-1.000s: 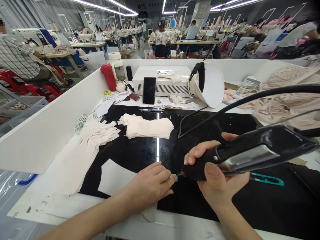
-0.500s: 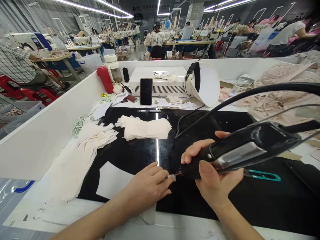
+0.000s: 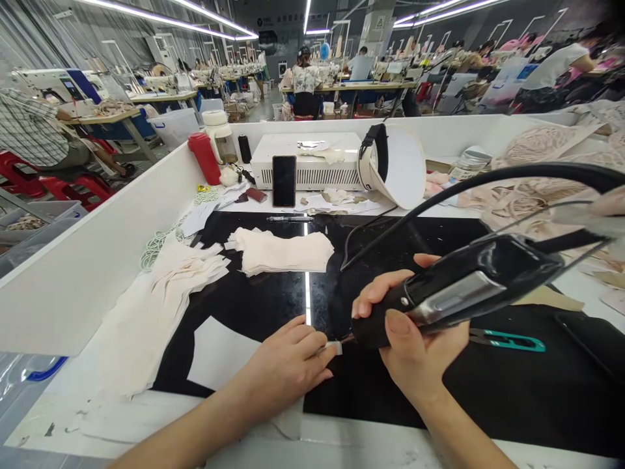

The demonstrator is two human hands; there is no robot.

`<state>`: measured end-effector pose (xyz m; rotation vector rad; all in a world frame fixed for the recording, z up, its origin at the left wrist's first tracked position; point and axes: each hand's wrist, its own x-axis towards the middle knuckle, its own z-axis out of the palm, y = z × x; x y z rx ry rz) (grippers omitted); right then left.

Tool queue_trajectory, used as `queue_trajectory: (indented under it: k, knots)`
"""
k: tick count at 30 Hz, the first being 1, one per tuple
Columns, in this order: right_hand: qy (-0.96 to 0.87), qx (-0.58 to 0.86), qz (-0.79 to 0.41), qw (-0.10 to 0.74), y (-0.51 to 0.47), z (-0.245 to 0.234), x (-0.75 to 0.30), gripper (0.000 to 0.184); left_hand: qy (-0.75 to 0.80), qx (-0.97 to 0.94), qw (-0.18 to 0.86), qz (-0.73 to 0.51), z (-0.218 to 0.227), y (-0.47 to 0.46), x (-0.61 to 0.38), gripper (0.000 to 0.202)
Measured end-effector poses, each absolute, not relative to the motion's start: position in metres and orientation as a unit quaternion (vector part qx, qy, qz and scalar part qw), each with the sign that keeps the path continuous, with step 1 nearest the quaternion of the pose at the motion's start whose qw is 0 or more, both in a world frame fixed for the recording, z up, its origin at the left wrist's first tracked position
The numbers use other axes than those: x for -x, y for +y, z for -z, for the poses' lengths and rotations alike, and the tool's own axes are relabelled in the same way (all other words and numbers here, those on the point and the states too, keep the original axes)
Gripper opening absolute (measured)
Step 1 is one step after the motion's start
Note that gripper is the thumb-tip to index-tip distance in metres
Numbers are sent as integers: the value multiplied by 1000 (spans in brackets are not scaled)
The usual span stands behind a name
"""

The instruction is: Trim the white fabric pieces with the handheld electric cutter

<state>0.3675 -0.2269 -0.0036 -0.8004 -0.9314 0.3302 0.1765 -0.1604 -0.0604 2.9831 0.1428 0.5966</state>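
My right hand (image 3: 415,345) is wrapped around a black corded handheld power tool (image 3: 459,286) with a metal lever on its side. The tool's thin tip points left and meets a small pale strip (image 3: 336,348). That strip sticks out from under the closed fingers of my left hand (image 3: 297,355), which press it down on the black mat (image 3: 361,391). Much of the strip is hidden by my fingers. A white curved sheet (image 3: 219,352) lies flat beside my left wrist. Beyond my hands is a stack of cream fabric pieces (image 3: 286,253).
Teal thread snips (image 3: 512,341) lie right of my right hand. More cream fabric (image 3: 141,319) is piled at left. A phone (image 3: 284,181) leans on a white box (image 3: 322,176). The tool's cable (image 3: 469,182) arches over the mat. A low white wall (image 3: 97,260) borders the table.
The black tool's rear end has swung slightly left and down in my right hand. My left hand stays in nearly the same place. The whole view has shifted slightly.
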Motion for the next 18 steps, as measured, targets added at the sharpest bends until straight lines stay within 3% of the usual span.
queue_trajectory:
  k: [18]
  knots:
    - [-440,388,-142,797,-228,1,-366,53,43,-975,35,-214,58,-160,-177,29]
